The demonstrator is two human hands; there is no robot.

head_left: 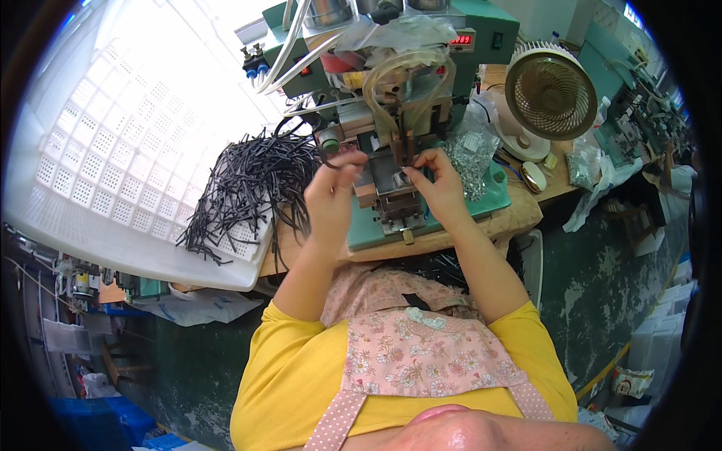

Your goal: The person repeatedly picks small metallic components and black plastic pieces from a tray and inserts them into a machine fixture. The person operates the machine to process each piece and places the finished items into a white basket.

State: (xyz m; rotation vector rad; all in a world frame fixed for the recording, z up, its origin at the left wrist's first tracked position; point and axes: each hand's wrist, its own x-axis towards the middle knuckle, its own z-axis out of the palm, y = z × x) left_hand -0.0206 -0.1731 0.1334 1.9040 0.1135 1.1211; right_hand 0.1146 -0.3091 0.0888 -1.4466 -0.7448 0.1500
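Here, left fingers (pixel 350 159) curl inward; right fingers (pixel 432 157) nearly pinch by the metal fixture (pixel 398 204); grips unclear.

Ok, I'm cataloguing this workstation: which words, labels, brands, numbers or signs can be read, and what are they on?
Display on the green machine: red lit digits, which I won't copy out.
Packet at lower right: print too small and blurred to read.
Nothing else reads clearly.
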